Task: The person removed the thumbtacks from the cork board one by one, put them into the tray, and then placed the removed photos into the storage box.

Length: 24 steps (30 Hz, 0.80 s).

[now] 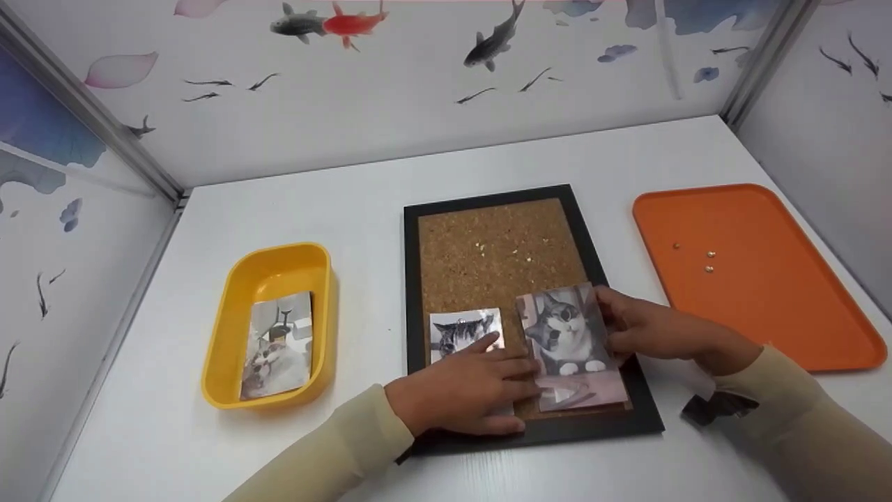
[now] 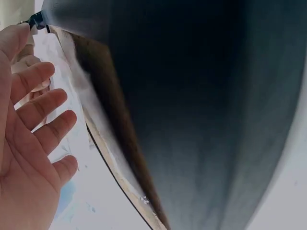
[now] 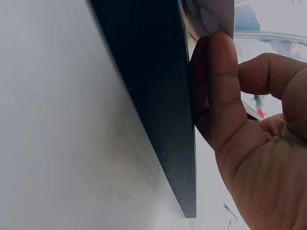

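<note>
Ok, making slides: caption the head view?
Hands with two cat photos at a corkboard, between yellow tub and orange tray.

We see a white table point(image 1: 369, 230) with painted walls on three sides.
On the far wall point(image 1: 390, 118), which is pale, we find a red fish point(image 1: 352, 24), a pink petal point(image 1: 122, 70) and several dark fish point(image 1: 495, 38). On the left wall point(image 1: 104, 230) we notice blue leaf shapes point(image 1: 42, 111), and on the right wall point(image 1: 808, 104) some thin dark strokes point(image 1: 864, 56). A grey metal post point(image 1: 150, 164) marks the far left corner, another the far right. The light is bright and rather even.
</note>
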Each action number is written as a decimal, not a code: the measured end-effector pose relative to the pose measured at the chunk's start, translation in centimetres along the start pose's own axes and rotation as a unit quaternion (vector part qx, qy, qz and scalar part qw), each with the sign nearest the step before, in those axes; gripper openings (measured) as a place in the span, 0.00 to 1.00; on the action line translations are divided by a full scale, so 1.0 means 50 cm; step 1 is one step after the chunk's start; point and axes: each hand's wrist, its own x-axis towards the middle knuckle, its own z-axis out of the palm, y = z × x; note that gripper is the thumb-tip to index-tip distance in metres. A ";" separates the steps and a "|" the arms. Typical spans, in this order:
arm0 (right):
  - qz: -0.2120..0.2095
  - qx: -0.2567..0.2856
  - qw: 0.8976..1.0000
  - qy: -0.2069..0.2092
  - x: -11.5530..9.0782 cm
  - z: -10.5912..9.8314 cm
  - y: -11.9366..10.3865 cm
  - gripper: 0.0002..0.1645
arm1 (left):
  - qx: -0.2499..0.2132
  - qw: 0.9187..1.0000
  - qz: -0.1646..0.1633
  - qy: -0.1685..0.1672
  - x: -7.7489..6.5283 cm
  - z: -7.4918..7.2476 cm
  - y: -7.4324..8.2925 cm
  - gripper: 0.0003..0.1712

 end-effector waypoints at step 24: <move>-0.008 0.025 1.000 -0.002 -0.004 -0.015 0.000 0.36 | -0.021 0.990 -0.111 0.078 -0.112 -0.059 -0.022 0.32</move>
